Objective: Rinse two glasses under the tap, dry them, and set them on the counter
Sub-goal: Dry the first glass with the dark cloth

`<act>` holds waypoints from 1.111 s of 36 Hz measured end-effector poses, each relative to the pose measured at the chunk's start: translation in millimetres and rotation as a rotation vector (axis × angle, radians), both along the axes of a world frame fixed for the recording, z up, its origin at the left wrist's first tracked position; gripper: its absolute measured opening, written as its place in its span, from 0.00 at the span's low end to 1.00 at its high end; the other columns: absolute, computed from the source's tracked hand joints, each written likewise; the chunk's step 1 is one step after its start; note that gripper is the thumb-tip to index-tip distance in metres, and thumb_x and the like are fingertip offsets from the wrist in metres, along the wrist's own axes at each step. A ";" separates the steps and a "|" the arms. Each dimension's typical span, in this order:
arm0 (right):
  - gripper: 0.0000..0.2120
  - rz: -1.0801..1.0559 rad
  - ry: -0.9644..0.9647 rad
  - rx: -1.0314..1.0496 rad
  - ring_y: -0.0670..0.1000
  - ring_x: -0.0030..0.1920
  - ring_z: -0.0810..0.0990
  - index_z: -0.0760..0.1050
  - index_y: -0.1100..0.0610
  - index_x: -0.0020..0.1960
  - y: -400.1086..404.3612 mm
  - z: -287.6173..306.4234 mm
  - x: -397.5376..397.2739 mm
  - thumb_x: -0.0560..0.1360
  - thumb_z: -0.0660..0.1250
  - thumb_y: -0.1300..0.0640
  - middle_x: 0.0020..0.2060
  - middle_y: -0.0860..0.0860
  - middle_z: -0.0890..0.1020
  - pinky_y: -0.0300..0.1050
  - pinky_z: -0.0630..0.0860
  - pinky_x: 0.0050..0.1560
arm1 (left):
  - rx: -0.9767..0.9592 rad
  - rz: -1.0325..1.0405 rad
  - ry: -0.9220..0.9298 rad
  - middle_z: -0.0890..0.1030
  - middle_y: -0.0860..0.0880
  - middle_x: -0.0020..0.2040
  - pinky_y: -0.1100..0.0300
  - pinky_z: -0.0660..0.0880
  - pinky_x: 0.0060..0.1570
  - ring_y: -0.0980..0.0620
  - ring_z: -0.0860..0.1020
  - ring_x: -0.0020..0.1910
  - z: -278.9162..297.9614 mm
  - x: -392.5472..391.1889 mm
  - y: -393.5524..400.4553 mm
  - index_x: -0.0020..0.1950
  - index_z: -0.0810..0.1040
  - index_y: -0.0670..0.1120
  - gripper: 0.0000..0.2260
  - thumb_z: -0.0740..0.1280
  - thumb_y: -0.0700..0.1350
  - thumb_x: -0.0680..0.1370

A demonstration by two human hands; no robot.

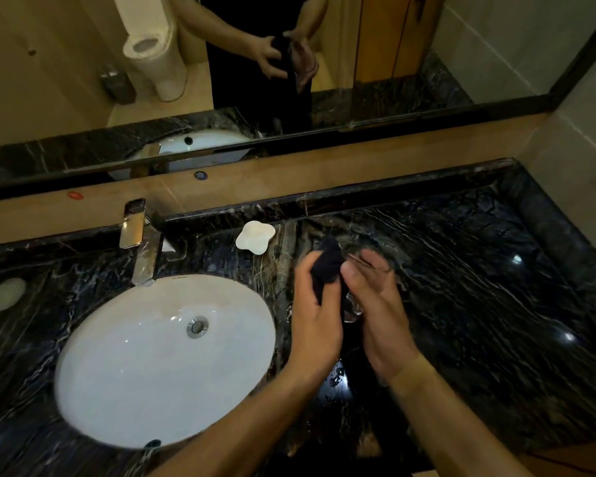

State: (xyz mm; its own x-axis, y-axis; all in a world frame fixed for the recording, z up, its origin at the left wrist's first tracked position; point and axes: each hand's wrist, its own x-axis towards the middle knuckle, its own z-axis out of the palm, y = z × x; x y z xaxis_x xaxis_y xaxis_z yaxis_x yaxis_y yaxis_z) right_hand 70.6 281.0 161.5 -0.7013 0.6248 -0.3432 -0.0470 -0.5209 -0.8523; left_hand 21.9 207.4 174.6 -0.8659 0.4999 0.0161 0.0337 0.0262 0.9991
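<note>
No brand, label or writing can be read anywhere; a small dark mark sits near the front rim of the sink (83, 390), too small to make out.

The counter (479, 287) is black stone with white and brown veins, glossy, with bright light spots on its right part and water drops near the front edge between the forearms. The white oval sink is set into it on the left, with a chrome drain. A square chrome tap (141, 242) stands behind the sink. A white flower-shaped dish (255, 236) rests on the counter right of the tap. Pale round objects lie at the far left edge, blurred. A tan tiled strip runs behind the counter, and above it a wide mirror (83, 80) reflects the person's arms, a white toilet and a wooden door.

The left hand (315, 318) has its fingers curled round a dark cloth (327, 266), gripping it. The right hand (379, 304) holds a clear glass (353, 306) with its fingers wrapped round it; the cloth is pushed against or into the glass. Both are above the counter, just right of the sink. Only one glass can be made out.
</note>
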 end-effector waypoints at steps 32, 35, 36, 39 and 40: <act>0.37 0.064 0.095 0.689 0.51 0.61 0.81 0.70 0.48 0.63 0.6 19.9 9.8 0.57 0.80 0.56 0.57 0.47 0.82 0.44 0.76 0.61 | 0.366 -0.186 -1.243 0.80 0.38 0.61 0.50 0.73 0.65 0.43 0.81 0.57 -13.1 -10.7 -11.7 0.62 0.80 0.36 0.20 0.60 0.48 0.79; 0.37 0.072 0.044 0.745 0.48 0.59 0.81 0.70 0.47 0.63 3.7 19.6 11.1 0.56 0.80 0.52 0.57 0.42 0.81 0.40 0.76 0.59 | 0.325 -0.144 -1.292 0.81 0.38 0.61 0.49 0.71 0.67 0.42 0.80 0.56 -18.2 -5.8 -17.6 0.62 0.80 0.37 0.21 0.59 0.50 0.79; 0.37 0.078 0.031 0.750 0.46 0.59 0.81 0.70 0.45 0.62 6.2 19.4 11.9 0.56 0.80 0.52 0.57 0.41 0.81 0.39 0.76 0.59 | 0.305 -0.124 -1.297 0.81 0.39 0.60 0.48 0.71 0.65 0.42 0.80 0.54 -20.8 -4.6 -20.1 0.61 0.81 0.37 0.21 0.59 0.51 0.79; 0.38 0.054 0.015 0.737 0.46 0.59 0.81 0.70 0.46 0.63 18.5 16.5 15.2 0.57 0.81 0.56 0.56 0.46 0.82 0.43 0.77 0.61 | 0.259 -0.069 -1.233 0.83 0.41 0.50 0.49 0.78 0.49 0.45 0.80 0.45 -27.3 -3.1 -28.0 0.55 0.82 0.41 0.16 0.61 0.49 0.79; 0.38 0.044 0.024 0.717 0.46 0.59 0.81 0.70 0.49 0.64 21.8 16.3 16.5 0.58 0.81 0.59 0.56 0.48 0.82 0.44 0.77 0.62 | 0.257 -0.055 -1.210 0.84 0.41 0.48 0.50 0.78 0.45 0.46 0.81 0.42 -28.6 -2.9 -30.2 0.54 0.82 0.40 0.16 0.61 0.49 0.79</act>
